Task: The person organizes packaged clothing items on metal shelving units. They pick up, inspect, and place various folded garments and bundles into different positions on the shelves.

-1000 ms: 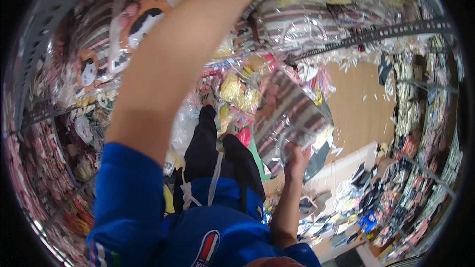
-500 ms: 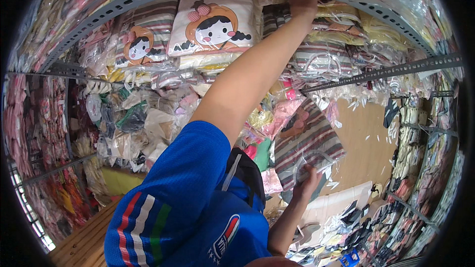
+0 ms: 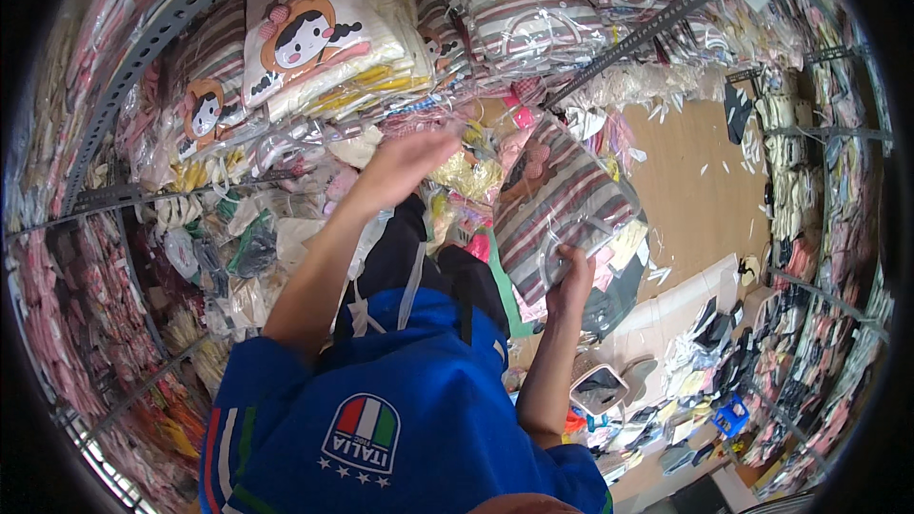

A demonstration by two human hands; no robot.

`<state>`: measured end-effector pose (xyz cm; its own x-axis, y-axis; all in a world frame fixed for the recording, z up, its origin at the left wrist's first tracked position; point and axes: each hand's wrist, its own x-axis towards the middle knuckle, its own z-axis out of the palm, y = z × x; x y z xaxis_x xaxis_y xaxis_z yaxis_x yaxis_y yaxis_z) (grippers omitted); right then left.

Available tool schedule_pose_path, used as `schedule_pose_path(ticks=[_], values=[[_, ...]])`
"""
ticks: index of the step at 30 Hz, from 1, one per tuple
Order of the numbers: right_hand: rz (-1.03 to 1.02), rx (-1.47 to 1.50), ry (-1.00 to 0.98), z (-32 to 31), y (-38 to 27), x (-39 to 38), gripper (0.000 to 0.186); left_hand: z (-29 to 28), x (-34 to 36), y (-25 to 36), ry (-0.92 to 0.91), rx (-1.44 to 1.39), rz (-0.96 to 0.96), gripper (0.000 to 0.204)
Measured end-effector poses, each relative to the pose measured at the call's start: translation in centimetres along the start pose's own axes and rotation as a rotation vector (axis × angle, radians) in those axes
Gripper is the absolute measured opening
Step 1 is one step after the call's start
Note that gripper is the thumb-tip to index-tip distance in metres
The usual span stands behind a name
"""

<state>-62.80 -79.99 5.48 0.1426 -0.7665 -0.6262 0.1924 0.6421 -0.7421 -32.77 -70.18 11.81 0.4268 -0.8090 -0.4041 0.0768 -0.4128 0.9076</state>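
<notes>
My right hand (image 3: pixel 573 280) grips the lower edge of a striped garment in a clear plastic bag (image 3: pixel 562 214). The garment has grey, white and maroon stripes, with part of a printed cartoon figure near its top. To its left, my left hand (image 3: pixel 416 160) hangs in the air, slightly blurred, its fingers stretched out and nothing seen in them. On the shelf beyond lies a stack of bagged garments topped by a white one (image 3: pixel 309 38) with a cartoon girl print. More bagged striped garments (image 3: pixel 533 24) are piled to the right of that stack.
Grey perforated metal shelf bars (image 3: pixel 657 24) cross the upper part of the view. Bagged clothes crowd racks at left and right. Below are heaped bagged garments (image 3: pixel 252 247), a brown board (image 3: pixel 705 181) with scraps, a blue plastic basket (image 3: pixel 731 415) and a pink-rimmed bin (image 3: pixel 600 388).
My left hand has come down from the upper shelf toward my body. The view has shifted. My right hand still holds the bagged striped garment.
</notes>
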Motion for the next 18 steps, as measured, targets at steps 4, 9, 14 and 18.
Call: schedule_pose_path(ticks=[4,9,14,18], values=[[0.017,0.007,0.0,-0.4,-0.8,0.3,0.026,0.1,-6.1,-9.1,0.092,0.202,-0.01,0.035],[0.061,0.074,-0.017,-0.6,-0.8,0.3,0.032,-3.9,-8.1,-6.3,0.426,0.422,0.217,0.029],[0.083,0.103,-0.058,-0.8,-0.4,-0.4,0.032,-7.8,-5.8,0.3,0.806,0.823,0.492,0.035],[0.079,0.074,-0.104,-2.9,1.3,0.1,0.036,-8.0,-5.0,2.5,0.759,0.814,0.567,0.041]])
